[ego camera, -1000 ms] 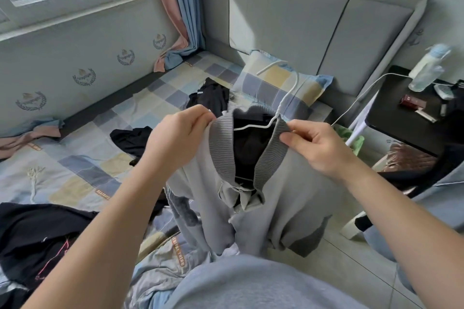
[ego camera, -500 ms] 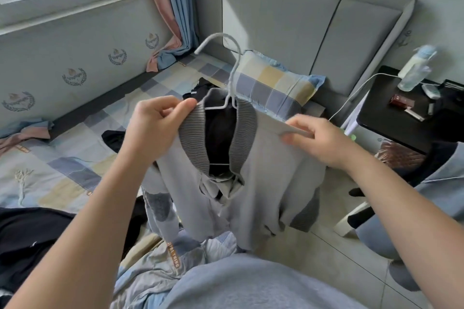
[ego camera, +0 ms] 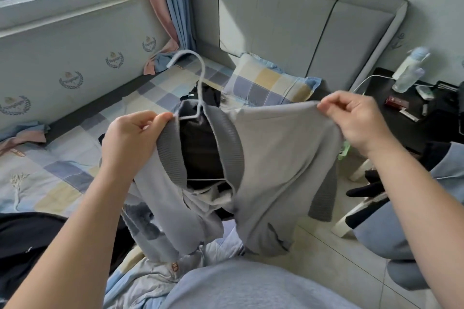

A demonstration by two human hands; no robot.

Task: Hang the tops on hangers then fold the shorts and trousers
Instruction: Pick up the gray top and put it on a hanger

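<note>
I hold a grey top (ego camera: 276, 158) with a darker ribbed collar up in front of me over the bed's edge. A white hanger (ego camera: 198, 88) sits inside its neck opening, its hook sticking up above the collar. My left hand (ego camera: 130, 140) pinches the collar's left side beside the hanger. My right hand (ego camera: 356, 120) pinches the top's right shoulder and holds it stretched out to the right. The lower hem hangs loose below.
Black garments (ego camera: 208, 95) lie near the checked pillow (ego camera: 268, 83), and another black garment (ego camera: 22, 241) lies at the lower left of the patchwork bed (ego camera: 62, 165). A dark nightstand (ego camera: 411, 118) with a bottle (ego camera: 409, 70) stands at the right, a white stool (ego camera: 351, 218) below it.
The hanger hook has come up out of the neck opening. My right hand slid from the collar out along the shoulder to the right, stretching the top flat. The left hand kept its grip.
</note>
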